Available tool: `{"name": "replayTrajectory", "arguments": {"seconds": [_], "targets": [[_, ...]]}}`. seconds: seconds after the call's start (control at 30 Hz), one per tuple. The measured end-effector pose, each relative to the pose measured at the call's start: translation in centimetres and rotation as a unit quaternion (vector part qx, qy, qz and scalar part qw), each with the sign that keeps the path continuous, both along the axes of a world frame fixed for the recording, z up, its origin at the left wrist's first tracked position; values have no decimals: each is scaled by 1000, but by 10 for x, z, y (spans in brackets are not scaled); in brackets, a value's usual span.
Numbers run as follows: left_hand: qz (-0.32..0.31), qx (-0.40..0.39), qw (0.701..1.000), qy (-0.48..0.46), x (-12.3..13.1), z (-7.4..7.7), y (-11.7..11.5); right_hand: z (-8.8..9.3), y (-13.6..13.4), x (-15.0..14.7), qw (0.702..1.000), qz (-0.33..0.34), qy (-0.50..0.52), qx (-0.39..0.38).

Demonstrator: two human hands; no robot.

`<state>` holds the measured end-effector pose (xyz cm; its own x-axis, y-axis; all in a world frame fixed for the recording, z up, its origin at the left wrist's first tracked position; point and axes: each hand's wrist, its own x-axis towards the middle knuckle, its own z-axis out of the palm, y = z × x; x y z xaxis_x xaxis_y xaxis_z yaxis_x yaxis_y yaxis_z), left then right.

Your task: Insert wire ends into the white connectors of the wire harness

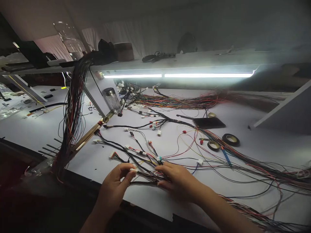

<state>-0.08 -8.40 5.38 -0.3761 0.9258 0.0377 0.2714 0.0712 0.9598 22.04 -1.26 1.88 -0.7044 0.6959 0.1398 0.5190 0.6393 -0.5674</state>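
My left hand (116,185) pinches a small white connector (133,170) between thumb and forefinger. Just right of it, my right hand (179,179) has its fingers closed around a bundle of wires (152,174); its fingertips partly hide the bundle. A teal-and-white connector (159,158) lies right above those fingertips. Black-sleeved branches of the harness (116,142) fan out to the upper left of my hands. One branch ends in a white multi-pin connector (113,155). Loose wires run rightward past my right hand, where a white connector (200,161) rests.
A second taped harness (175,121) lies farther back. Tape rolls (230,139), a blue-handled tool (226,156) and a black tablet-like slab (209,122) sit to the right. A glass bottle (112,100) stands behind. At left, a thick wire bunch (75,97) hangs from the shelf (189,60).
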Motion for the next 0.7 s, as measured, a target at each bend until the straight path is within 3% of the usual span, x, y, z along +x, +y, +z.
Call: {"name": "replayTrajectory", "arguments": {"seconds": [0.07, 0.13, 0.27, 0.4, 0.5, 0.57, 0.7], "targets": [[7, -24, 988, -155, 5, 0, 0, 6, 13, 13, 999, -19, 30, -27], [-19, -42, 960, -277, 13, -1, 1, 8, 25, 18, 998, -62, -14, -6], [-98, -78, 916, -382, 30, -9, 0, 3, 44, 15, 980, -104, -164, 33], [-131, -42, 919, -370, 35, -23, -7, 2, 62, 19, 955, -217, -195, 52], [-135, -72, 933, -325, 34, -33, -13, 8, 71, 21, 937, -264, -222, 48], [-151, -96, 937, -299, 34, -38, -15, 13, 69, 15, 943, -246, -220, 48], [-185, -89, 950, -233, 36, -38, -14, 14, 55, -10, 973, -143, -175, 54]]}}
